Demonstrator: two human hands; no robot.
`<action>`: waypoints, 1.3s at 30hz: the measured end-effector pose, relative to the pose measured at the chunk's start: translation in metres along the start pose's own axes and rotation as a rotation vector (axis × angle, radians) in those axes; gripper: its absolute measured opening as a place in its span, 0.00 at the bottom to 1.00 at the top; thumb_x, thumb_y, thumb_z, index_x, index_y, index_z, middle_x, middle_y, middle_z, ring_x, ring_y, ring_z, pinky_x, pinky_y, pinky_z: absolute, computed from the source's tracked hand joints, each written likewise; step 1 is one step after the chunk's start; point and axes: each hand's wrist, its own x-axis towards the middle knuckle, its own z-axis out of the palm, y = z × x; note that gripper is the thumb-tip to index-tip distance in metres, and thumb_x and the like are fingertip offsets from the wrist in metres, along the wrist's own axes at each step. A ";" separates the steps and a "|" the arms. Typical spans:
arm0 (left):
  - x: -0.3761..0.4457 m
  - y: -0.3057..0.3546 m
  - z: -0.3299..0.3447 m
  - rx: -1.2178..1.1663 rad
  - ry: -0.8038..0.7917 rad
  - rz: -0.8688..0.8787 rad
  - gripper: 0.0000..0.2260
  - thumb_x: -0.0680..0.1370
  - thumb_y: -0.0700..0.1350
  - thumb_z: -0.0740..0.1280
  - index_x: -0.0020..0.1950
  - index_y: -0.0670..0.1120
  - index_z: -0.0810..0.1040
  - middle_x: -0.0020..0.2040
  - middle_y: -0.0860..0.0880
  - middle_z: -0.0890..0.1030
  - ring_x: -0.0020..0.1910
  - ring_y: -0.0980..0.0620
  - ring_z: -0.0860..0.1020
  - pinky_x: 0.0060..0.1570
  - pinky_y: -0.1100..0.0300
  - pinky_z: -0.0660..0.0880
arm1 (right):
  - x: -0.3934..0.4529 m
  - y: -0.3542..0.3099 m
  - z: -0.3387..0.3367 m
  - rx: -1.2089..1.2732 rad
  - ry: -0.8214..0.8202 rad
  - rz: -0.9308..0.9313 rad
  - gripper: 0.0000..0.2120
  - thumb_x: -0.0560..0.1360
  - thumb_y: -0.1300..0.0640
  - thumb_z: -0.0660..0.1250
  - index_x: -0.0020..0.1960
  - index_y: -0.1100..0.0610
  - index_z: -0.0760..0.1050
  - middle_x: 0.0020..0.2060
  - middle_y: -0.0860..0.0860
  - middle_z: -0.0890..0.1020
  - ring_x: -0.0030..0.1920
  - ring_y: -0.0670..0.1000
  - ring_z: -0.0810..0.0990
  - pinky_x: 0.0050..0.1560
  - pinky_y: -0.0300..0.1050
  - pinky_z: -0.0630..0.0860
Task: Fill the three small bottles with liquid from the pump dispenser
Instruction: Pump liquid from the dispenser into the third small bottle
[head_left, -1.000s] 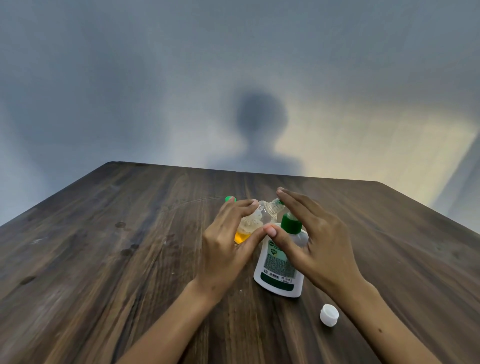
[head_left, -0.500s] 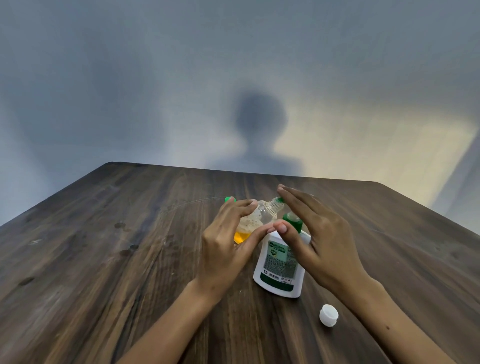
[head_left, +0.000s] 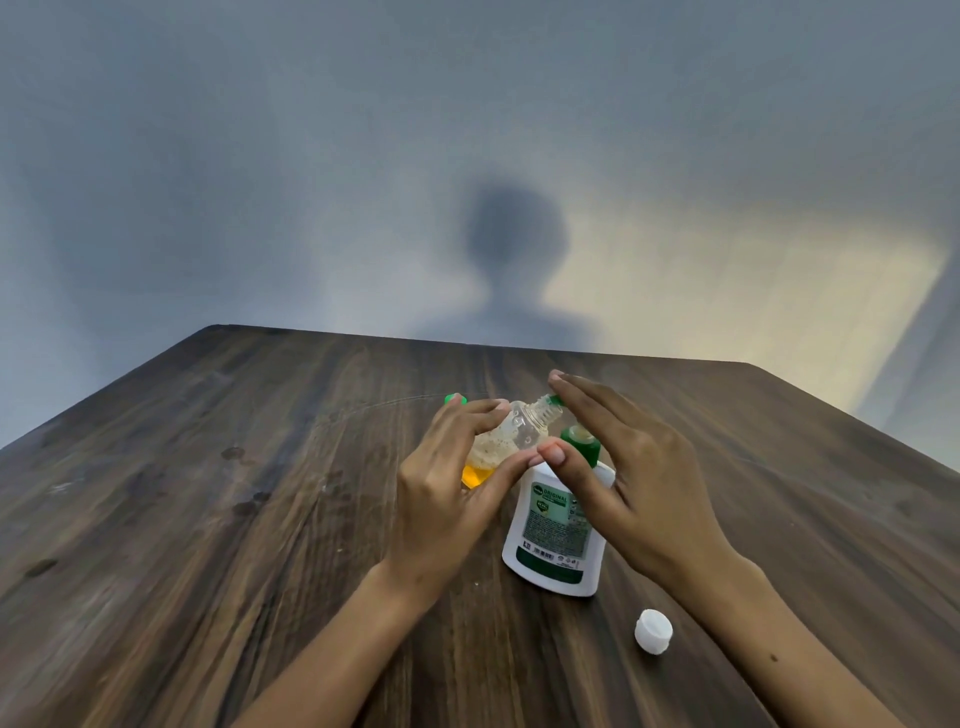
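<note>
My left hand (head_left: 447, 499) grips a small clear bottle (head_left: 511, 431), tilted with its open threaded neck pointing right and up. Orange liquid and foam sit in its lower end. Just right of it stands the white pump dispenser (head_left: 550, 535) with a green pump head (head_left: 579, 441). My right hand (head_left: 634, 478) lies over the pump head, fingers stretched forward and thumb against the pump's neck. A green tip (head_left: 555, 399) shows by the bottle's mouth, under my right fingers. Other small bottles are hidden behind my hands, if present.
A white screw cap (head_left: 653, 630) lies on the dark wooden table (head_left: 208, 519) near my right forearm. A small green piece (head_left: 452, 399) peeks out behind my left fingers. The table's far edge meets a plain wall.
My right thumb has slid slightly right along the pump neck and the green pump head shows more. The left hand and the bottle have stayed in place.
</note>
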 end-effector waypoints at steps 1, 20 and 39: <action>0.000 0.000 0.000 0.003 -0.003 0.001 0.17 0.75 0.50 0.69 0.53 0.36 0.81 0.53 0.46 0.83 0.57 0.56 0.78 0.67 0.59 0.70 | 0.000 -0.001 0.001 -0.006 0.009 -0.001 0.37 0.76 0.30 0.47 0.66 0.56 0.75 0.61 0.49 0.79 0.61 0.48 0.77 0.58 0.43 0.73; 0.000 -0.001 0.000 0.016 0.000 0.018 0.19 0.74 0.53 0.70 0.53 0.37 0.81 0.53 0.50 0.81 0.57 0.59 0.76 0.67 0.60 0.70 | 0.001 0.006 0.000 0.089 -0.016 0.002 0.37 0.78 0.32 0.42 0.65 0.56 0.76 0.62 0.49 0.78 0.63 0.48 0.76 0.58 0.50 0.75; 0.001 -0.002 0.001 0.008 -0.012 0.031 0.20 0.78 0.55 0.66 0.52 0.36 0.81 0.52 0.47 0.83 0.55 0.54 0.79 0.66 0.55 0.71 | -0.007 0.001 0.011 -0.004 0.046 0.004 0.36 0.79 0.33 0.45 0.65 0.57 0.76 0.62 0.51 0.79 0.60 0.50 0.78 0.55 0.42 0.73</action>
